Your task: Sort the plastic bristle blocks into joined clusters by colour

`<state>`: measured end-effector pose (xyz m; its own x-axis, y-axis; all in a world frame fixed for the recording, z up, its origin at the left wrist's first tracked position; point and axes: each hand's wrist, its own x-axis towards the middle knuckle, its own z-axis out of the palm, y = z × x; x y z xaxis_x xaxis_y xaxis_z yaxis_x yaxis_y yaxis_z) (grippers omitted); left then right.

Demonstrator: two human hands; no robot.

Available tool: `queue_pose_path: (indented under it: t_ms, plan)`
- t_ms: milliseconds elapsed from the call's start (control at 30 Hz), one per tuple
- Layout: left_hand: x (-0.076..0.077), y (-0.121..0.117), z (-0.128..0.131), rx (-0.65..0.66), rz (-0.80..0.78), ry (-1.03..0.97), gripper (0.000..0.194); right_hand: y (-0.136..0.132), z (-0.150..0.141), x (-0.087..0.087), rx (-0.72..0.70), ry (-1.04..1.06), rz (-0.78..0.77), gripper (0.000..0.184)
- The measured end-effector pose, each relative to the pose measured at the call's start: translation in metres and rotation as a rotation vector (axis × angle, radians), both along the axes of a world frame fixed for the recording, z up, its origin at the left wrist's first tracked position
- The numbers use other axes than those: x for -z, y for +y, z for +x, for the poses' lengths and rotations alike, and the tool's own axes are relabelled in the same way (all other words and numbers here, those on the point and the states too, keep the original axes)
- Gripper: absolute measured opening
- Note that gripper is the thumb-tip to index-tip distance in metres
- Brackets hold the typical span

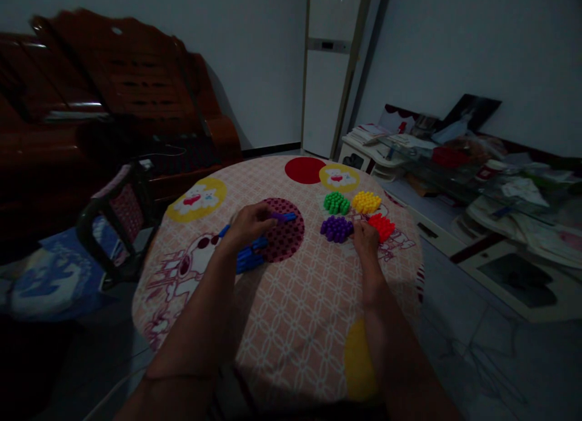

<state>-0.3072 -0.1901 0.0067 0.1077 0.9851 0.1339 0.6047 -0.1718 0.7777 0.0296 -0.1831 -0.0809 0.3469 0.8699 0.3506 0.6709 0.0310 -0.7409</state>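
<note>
My left hand (249, 225) is closed around a purple stick piece (282, 217) held above a pile of blue stick pieces (249, 256) on the round table (291, 324). My right hand (366, 237) rests on the cloth among four heaps of small beads: purple (336, 228), red (382, 225), green (336, 202) and yellow (366, 202). Its fingers are curled between the purple and red heaps; whether they hold anything is hidden.
The table wears a patterned cloth with red (304, 169) and yellow circles. A dark chair (119, 221) stands at its left, a wooden sofa (113, 100) behind. A glass low table (482, 179) cluttered with papers lies to the right.
</note>
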Motion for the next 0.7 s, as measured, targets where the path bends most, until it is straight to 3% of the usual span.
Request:
queue_pose_path:
  t_ms: [133,300,533,700]
  plan:
    - [0.015,-0.001,0.054,0.220,-0.038,-0.225,0.017,0.001,0.000,0.000,-0.011,0.028,-0.001,0.037]
    - [0.031,-0.005,0.100,0.337,-0.139,-0.521,0.018,0.003,0.002,0.003,-0.008,0.043,-0.028,0.038]
    - [0.042,-0.001,0.114,0.359,-0.104,-0.360,0.018,0.001,0.001,-0.001,-0.020,0.042,-0.046,0.037]
    - [0.040,-0.001,0.118,0.355,0.151,-0.057,0.025,0.001,0.000,-0.002,-0.015,0.038,-0.023,0.038]
